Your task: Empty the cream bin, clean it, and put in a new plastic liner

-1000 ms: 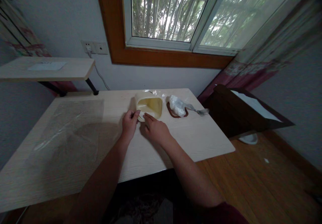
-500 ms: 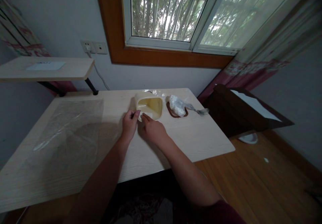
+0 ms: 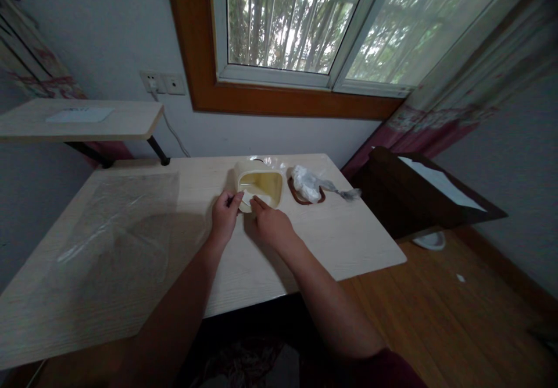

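Observation:
A cream plastic container (image 3: pixel 274 172) lies with its open side facing me near the back of the table. At its lower front-left rim is a thin white piece (image 3: pixel 247 197), too small to tell whether it is paper, tape or cloth. My left hand (image 3: pixel 224 216) is closed at the container's left corner, its thumb and finger pinching the left end of that piece. My right hand (image 3: pixel 271 220) has its fingers together, fingertips pressed on the right end along the rim. What lies under the fingers is hidden.
Right of the container, a crumpled white plastic bag (image 3: pixel 306 184) rests on a brown-rimmed item (image 3: pixel 299 197). A clear plastic sheet (image 3: pixel 126 225) lies flat on the left of the table (image 3: pixel 361 237). A raised shelf (image 3: pixel 131 117) stands at the back left, below wall sockets (image 3: pixel 162 82).
My right hand has slid slightly to the right along the rim, and more of the white piece shows between my hands. My left hand stays almost where it was.

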Demonstrator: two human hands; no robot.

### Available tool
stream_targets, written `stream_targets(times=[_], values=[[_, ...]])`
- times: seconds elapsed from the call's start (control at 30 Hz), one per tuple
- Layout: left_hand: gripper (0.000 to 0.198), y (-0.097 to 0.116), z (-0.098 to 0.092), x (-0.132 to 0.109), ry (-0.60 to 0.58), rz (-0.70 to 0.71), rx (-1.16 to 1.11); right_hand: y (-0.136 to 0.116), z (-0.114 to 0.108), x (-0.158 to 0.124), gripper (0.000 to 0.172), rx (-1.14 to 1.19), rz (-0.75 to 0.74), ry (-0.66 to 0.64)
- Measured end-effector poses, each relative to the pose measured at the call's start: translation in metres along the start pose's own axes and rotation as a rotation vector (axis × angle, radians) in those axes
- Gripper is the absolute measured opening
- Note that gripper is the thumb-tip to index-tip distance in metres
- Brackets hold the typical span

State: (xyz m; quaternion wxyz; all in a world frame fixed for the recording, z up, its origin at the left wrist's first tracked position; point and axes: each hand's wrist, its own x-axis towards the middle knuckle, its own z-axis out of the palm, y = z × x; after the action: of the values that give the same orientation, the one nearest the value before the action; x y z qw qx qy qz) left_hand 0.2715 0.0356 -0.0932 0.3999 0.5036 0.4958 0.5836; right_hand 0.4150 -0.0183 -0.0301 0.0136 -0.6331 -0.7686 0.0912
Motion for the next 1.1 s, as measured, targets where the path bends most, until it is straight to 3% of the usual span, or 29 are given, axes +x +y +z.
stream_targets(times=[0.17, 0.47, 0.77, 1.1], values=[[0.04, -0.002, -0.002, 0.001, 0.011, 0.013, 0.031, -0.012, -0.001, -0.003, 0.063, 0.038, -0.059, 0.022], [0.04, 0.003, -0.001, 0.0, 0.011, 0.003, -0.003, 0.011, -0.002, 0.003, 0.059, -0.055, 0.087, 0.006], [0.04, -0.001, -0.002, 0.001, 0.013, 0.012, 0.005, -0.009, -0.004, -0.002, 0.064, 0.026, -0.063, 0.01], [0.043, -0.003, -0.005, 0.006, 0.082, -0.002, -0.033, -0.007, -0.005, 0.011, 0.056, -0.036, -0.051, 0.002]])
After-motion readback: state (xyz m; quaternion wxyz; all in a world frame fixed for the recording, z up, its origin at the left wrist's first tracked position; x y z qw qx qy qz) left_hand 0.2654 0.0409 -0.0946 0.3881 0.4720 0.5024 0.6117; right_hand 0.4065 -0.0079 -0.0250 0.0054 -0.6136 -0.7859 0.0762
